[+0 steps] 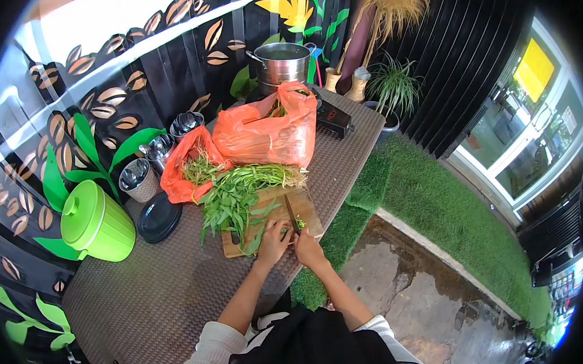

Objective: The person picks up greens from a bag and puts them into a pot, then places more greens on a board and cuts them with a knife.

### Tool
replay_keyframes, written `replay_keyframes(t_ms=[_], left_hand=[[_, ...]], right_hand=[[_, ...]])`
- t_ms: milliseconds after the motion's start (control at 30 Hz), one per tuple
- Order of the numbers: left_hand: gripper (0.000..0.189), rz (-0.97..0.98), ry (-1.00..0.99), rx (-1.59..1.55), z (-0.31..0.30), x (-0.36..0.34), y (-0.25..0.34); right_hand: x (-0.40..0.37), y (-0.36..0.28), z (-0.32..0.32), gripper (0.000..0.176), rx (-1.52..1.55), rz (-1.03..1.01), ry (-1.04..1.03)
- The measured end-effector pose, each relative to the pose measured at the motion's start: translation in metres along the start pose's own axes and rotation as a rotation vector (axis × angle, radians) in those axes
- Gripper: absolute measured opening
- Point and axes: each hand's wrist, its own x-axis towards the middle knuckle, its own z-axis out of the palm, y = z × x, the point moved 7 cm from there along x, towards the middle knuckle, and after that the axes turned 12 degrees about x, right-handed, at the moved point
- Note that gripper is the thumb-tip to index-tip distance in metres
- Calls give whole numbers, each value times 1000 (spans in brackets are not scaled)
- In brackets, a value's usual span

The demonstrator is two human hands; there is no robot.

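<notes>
My right hand (309,248) is closed round the handle of a knife (290,209), whose dark blade points away from me over the wooden cutting board (308,206). Left of the blade, my left hand (274,242) has its fingers curled on leafy stems at the board's near side; the fingers partly hide what they grip. Small chopped green pieces (300,223) lie right of the blade. A big bunch of leafy greens (238,191) covers the board's far left part and spills onto the table.
Beyond the board stand a large orange plastic bag (267,133) and a smaller orange bag (185,166) with greens. A lime-green lidded bucket (98,224), black plates (160,217) and utensil cups (137,178) line the woven table's (140,299) left. A steel pot (282,68) stands at the back.
</notes>
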Motion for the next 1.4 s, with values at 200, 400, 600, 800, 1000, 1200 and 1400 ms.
replay_keyframes(t_ms=[200, 400, 600, 800, 1000, 1200, 1400], left_hand=[[20, -59, -44, -4, 2, -2, -5], [20, -82, -30, 0, -1, -2, -3], [17, 56, 10, 99, -2, -4, 6], [16, -30, 19, -6, 0, -5, -8], [19, -160, 80, -76, -7, -3, -17], [16, -137, 46, -56, 2, 0, -11], [14, -136, 14, 42, 15, -2, -9]], right_hand=[[-16, -7, 10, 36, -106, 9, 58], [-7, -8, 2, 35, 2, 3, -5], [-8, -1, 12, 34, -76, 16, 89], [-13, -5, 15, 34, -27, 7, 23], [-6, -2, 6, 35, -100, 67, 147], [-8, 0, -2, 35, -96, 8, 75], [-20, -8, 4, 35, -101, 61, 66]])
